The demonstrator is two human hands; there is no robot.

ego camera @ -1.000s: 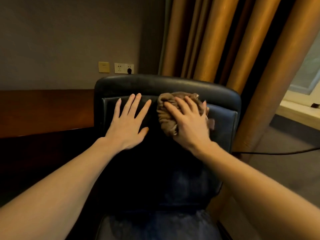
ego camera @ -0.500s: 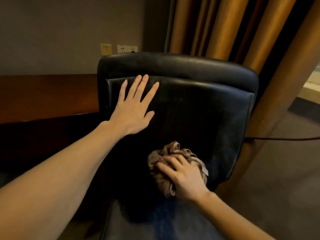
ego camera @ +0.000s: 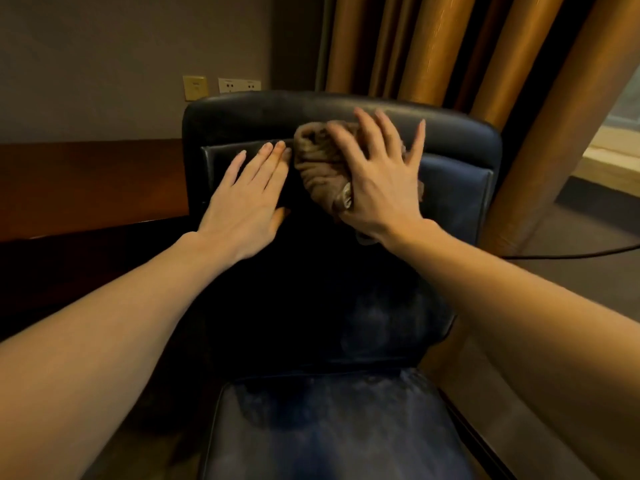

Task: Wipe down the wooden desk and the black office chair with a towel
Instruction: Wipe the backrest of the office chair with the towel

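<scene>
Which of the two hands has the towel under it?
The right hand presses the crumpled brown towel against the top of the black chair back, fingers spread. The left hand lies flat on bare leather beside it, with nothing under it.

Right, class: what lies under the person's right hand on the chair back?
A bunched brown towel, pressed onto the black backrest by the right hand. The towel's middle and the leather beneath are covered.

Hotel-style room: wooden desk [ego camera: 93,188], black office chair [ego camera: 453,140], gold curtains [ego camera: 433,46]
</scene>
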